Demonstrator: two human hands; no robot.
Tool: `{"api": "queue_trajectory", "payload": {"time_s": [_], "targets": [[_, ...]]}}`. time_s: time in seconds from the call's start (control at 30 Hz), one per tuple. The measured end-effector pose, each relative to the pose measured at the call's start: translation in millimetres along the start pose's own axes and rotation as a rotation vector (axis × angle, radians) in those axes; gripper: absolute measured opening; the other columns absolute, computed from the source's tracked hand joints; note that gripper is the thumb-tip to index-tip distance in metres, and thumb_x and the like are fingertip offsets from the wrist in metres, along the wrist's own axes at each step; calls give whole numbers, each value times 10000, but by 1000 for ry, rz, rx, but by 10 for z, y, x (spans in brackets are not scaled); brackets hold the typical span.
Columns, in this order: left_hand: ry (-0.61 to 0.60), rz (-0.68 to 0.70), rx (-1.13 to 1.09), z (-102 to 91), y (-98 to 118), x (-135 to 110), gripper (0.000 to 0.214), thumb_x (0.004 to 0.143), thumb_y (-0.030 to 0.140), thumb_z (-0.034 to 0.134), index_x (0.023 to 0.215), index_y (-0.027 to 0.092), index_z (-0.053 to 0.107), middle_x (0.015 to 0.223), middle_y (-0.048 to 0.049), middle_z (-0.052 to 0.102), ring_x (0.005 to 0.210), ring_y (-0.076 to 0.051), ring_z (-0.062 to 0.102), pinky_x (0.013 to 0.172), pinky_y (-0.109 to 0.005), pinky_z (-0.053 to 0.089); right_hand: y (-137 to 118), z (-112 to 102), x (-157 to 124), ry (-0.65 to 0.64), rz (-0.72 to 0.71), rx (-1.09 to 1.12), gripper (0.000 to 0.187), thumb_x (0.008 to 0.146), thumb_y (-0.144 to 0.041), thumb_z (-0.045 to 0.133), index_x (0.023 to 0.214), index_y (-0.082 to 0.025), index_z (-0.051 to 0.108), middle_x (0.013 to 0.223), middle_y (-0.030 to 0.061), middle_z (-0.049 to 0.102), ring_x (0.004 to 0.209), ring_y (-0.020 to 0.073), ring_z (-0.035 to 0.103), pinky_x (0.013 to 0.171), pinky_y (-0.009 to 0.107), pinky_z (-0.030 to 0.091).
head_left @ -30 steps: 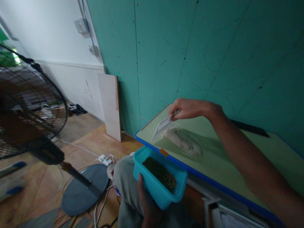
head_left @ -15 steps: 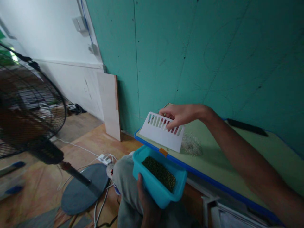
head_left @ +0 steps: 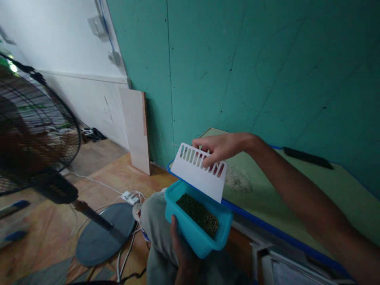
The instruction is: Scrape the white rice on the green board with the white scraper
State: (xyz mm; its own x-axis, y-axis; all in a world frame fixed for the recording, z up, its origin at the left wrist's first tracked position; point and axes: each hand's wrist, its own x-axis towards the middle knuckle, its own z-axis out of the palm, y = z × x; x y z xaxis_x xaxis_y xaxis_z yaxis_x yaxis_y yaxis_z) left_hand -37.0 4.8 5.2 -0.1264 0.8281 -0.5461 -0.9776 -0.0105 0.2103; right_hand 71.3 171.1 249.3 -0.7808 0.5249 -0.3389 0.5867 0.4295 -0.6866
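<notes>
My right hand [head_left: 221, 147] grips the slotted top edge of a white plastic scraper [head_left: 198, 171], fingers closed through its slots. The scraper's lower edge hangs over the table's blue rim, just above a blue plastic tub [head_left: 192, 227] of dark green beans [head_left: 198, 214]. My left hand [head_left: 182, 253] holds the tub from below, against my knee and under the table edge. A small pile of pale grains [head_left: 237, 179] lies on the green table top [head_left: 282, 194] just behind the scraper.
A standing fan [head_left: 35, 134] with a round base [head_left: 102, 233] is at the left, with cables and a power strip [head_left: 130, 196] on the wooden floor. A board [head_left: 135, 128] leans on the teal wall. A dark flat object [head_left: 307, 157] lies at the table's back.
My right hand turned the scraper from edge-on at the grain pile to face-on and drew it to the table's rim over the tub. The visible grain pile is smaller. The tub stayed put.
</notes>
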Motion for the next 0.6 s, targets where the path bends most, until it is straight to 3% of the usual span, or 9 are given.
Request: {"api": "queue_trajectory", "payload": {"time_s": [0.13,0.3,0.43,0.6], "targets": [[-37,8,-36,-1,-48,-5,629,890,430,634,1472,265,461,1199,-77,734,1166,-301,641,1039,-457,476,-11,-132,-115,167,-35,6,305,771,-191,688,963,-203,451,845,23,695,672,175,696,543,252,535],[7,54,-2,8,-47,-6,582,894,400,642,1442,258,506,1138,-68,758,1111,-275,675,1038,-442,482,216,-464,-249,417,11,-96,273,796,-232,713,971,-212,505,916,55,713,706,194,686,567,274,521],[1,3,16,25,-4,-14,573,922,417,593,1456,240,485,1097,-82,769,1068,-273,695,1018,-455,497,479,-677,-318,483,113,-256,219,806,-238,709,956,-201,554,936,72,716,714,201,679,573,277,498],[-32,-21,15,4,8,-5,575,937,441,547,1477,266,453,1108,-79,766,1087,-272,687,1022,-447,485,718,-798,-331,553,176,-390,217,804,-263,720,974,-194,603,935,71,714,795,215,674,641,280,477]]}}
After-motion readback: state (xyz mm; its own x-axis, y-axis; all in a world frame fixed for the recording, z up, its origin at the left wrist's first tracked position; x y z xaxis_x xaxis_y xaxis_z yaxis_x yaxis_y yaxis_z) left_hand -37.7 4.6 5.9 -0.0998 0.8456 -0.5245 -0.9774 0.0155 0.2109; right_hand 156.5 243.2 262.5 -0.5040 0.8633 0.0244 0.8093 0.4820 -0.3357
